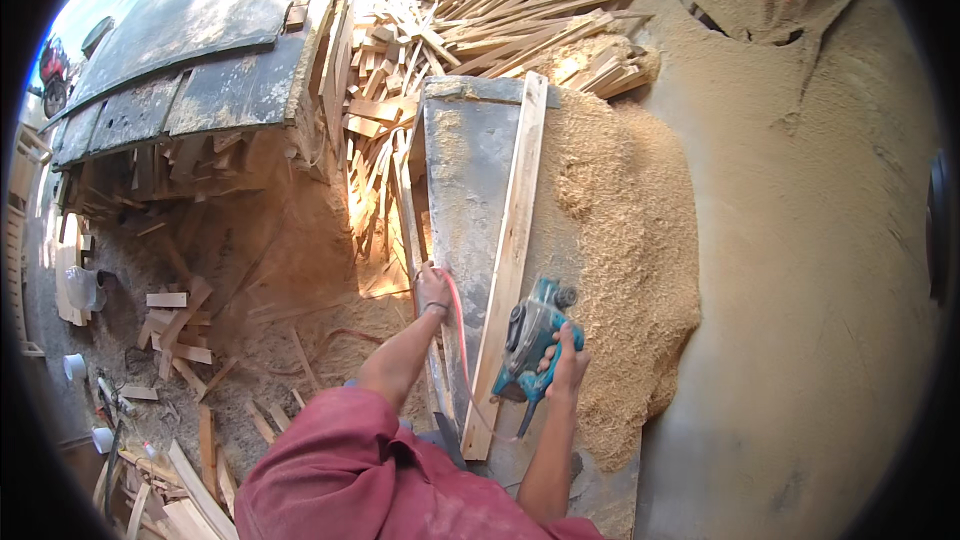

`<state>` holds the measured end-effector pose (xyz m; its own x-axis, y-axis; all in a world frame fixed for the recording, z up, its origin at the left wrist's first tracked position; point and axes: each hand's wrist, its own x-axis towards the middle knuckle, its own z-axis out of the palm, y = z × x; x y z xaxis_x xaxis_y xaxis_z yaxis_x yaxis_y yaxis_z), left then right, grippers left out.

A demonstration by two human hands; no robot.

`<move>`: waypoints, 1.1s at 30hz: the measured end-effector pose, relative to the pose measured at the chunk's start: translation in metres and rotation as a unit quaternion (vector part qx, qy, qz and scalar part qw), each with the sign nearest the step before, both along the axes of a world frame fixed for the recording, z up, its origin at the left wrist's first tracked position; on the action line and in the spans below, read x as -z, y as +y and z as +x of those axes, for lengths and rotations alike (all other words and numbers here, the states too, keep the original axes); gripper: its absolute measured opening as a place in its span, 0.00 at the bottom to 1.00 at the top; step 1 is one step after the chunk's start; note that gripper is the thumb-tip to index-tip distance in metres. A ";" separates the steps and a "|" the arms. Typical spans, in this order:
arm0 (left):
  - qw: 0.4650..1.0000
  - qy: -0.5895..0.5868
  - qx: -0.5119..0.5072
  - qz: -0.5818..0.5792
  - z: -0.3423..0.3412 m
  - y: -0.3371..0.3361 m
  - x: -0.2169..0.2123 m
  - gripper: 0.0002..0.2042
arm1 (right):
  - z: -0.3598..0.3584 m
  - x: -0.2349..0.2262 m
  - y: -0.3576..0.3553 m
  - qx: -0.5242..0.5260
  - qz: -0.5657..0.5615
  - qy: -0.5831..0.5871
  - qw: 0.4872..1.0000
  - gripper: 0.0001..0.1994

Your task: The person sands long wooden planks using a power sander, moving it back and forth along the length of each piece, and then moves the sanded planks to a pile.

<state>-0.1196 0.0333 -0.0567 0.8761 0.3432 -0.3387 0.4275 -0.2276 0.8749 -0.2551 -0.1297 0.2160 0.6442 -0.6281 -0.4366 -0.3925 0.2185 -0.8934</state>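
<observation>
My right hand (568,365) is closed round the handle of a teal and grey electric hand planer (532,340), which is tilted over the right side of a long pale wooden board (510,230). The board lies lengthwise on a grey worktable (465,170). From the planer's rear a pinkish-red cord (461,340) loops across the board up to my left hand (433,288). That hand is closed on the cord at the table's left edge, its fingers partly hidden.
Wood shavings (630,260) heap along the table's right side. Thin offcut strips (540,0) and short blocks (375,70) pile up beyond it. At left are a dark slatted cover (230,80) and scattered scraps (180,325). A dusty wall-like surface (800,270) rises at right.
</observation>
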 end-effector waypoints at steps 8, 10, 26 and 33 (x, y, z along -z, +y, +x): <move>0.842 0.116 0.484 0.210 -0.229 0.205 0.063 0.23 | -0.198 0.020 -0.001 0.077 -0.011 0.077 0.994 0.18; 0.805 0.164 0.522 0.230 -0.290 0.247 0.052 0.18 | -0.244 0.032 0.003 0.109 -0.025 0.097 0.989 0.18; 0.936 -0.078 0.324 0.111 -0.318 0.069 -0.008 0.25 | -0.470 0.039 0.041 0.212 0.010 0.099 0.972 0.20; 0.922 0.043 0.305 0.236 -0.364 -0.054 -0.072 0.46 | -0.515 0.047 0.052 0.232 0.030 0.110 0.966 0.21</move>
